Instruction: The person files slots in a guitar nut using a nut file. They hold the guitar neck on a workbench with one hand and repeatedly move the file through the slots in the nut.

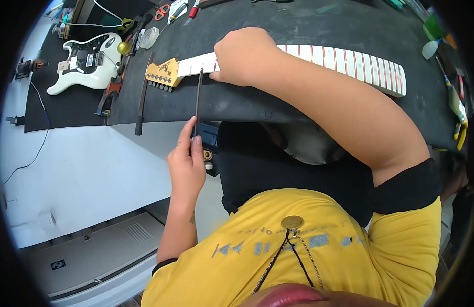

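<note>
A guitar neck lies across the dark work mat, its fingerboard covered in pale tape with reddish fret lines showing between the strips. Its light wooden headstock, with tuners along one edge, points left. My right hand is closed over the neck near the headstock end, its fingertips mostly hidden. Between thumb and fingers, my left hand grips a slim dark file. The file reaches away from me over the bench edge, and its far end meets the taped fingerboard just left of my right hand.
A second long file lies left of the headstock, overhanging the bench edge. Farther left is a white guitar body. Orange-handled scissors and a red-handled tool lie at the back. Yellow-handled pliers are at the far right.
</note>
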`<state>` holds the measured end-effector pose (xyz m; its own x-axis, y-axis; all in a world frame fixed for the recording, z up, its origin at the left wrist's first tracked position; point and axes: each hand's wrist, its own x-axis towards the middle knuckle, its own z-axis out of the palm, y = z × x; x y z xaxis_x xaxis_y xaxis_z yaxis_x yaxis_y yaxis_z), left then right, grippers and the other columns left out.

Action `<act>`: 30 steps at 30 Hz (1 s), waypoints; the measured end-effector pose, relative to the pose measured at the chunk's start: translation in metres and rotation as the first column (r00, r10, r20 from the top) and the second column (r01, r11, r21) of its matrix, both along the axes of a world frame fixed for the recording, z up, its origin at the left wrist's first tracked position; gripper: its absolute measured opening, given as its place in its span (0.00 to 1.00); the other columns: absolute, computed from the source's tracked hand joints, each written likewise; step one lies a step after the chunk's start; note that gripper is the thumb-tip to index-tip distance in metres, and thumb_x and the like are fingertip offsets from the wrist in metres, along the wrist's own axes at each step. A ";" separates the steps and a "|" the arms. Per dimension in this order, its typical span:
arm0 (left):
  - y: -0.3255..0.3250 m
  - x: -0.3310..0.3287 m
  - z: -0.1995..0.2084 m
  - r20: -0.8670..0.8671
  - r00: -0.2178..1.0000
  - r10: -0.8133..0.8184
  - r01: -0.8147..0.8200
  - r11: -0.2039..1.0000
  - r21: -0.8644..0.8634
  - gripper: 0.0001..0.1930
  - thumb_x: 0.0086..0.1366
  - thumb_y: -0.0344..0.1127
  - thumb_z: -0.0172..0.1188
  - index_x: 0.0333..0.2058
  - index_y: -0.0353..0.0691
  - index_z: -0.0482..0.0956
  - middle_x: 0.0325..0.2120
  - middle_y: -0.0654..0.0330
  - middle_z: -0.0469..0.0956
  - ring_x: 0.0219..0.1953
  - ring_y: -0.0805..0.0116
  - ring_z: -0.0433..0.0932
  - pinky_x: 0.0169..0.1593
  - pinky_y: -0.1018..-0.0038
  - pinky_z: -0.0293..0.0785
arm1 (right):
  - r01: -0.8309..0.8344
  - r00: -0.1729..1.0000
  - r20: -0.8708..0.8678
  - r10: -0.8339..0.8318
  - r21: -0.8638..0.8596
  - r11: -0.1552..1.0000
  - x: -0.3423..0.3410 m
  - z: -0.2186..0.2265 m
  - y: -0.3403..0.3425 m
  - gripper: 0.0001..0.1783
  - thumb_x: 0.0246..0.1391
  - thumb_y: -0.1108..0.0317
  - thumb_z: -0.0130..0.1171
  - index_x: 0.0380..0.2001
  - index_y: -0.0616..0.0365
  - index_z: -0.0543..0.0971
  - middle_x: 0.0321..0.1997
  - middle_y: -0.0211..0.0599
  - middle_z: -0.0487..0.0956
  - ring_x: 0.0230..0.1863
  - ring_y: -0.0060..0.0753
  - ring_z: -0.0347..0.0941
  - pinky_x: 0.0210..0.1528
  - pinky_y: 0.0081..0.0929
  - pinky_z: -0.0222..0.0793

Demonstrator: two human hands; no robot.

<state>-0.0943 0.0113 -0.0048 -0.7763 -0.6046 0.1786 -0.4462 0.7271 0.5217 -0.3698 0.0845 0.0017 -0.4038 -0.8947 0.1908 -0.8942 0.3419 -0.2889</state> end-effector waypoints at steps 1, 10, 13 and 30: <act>0.003 0.005 -0.001 -0.006 1.000 0.015 -0.015 1.000 0.006 0.21 0.84 0.32 0.58 0.70 0.41 0.81 0.23 0.67 0.72 0.22 0.79 0.68 0.28 0.74 0.68 | -0.002 1.000 0.005 0.002 -0.006 1.000 0.002 -0.001 -0.002 0.29 0.62 0.36 0.72 0.39 0.55 0.94 0.38 0.45 0.92 0.44 0.51 0.92 0.49 0.45 0.88; -0.028 -0.050 0.003 -0.034 0.994 -0.108 0.106 0.993 -0.059 0.22 0.83 0.31 0.59 0.72 0.42 0.81 0.25 0.69 0.72 0.23 0.82 0.68 0.28 0.75 0.68 | -0.010 0.999 0.045 0.009 0.033 0.999 -0.004 0.005 0.008 0.30 0.63 0.36 0.71 0.39 0.56 0.94 0.38 0.46 0.92 0.45 0.52 0.91 0.49 0.45 0.88; 0.005 0.023 0.004 -0.003 1.000 0.018 -0.018 0.998 0.056 0.23 0.83 0.29 0.58 0.72 0.42 0.80 0.26 0.70 0.73 0.23 0.83 0.68 0.28 0.77 0.69 | -0.009 0.999 0.044 0.005 0.094 0.996 0.002 0.010 -0.002 0.30 0.63 0.36 0.71 0.39 0.57 0.94 0.38 0.47 0.92 0.45 0.52 0.91 0.50 0.46 0.87; -0.026 -0.018 0.028 -0.087 0.994 0.068 -0.005 0.815 0.579 0.21 0.81 0.34 0.60 0.69 0.37 0.82 0.27 0.66 0.77 0.20 0.81 0.71 0.24 0.78 0.68 | 0.035 0.999 -0.041 -0.028 0.202 0.979 0.019 0.025 -0.012 0.32 0.66 0.34 0.68 0.38 0.56 0.94 0.36 0.43 0.92 0.43 0.49 0.91 0.46 0.45 0.87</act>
<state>-0.1125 -0.0146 0.0228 -0.7490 -0.6480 -0.1384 -0.3899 0.2622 0.8827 -0.3509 0.0724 0.0262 -0.4284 -0.9033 0.0226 -0.8909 0.4180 -0.1775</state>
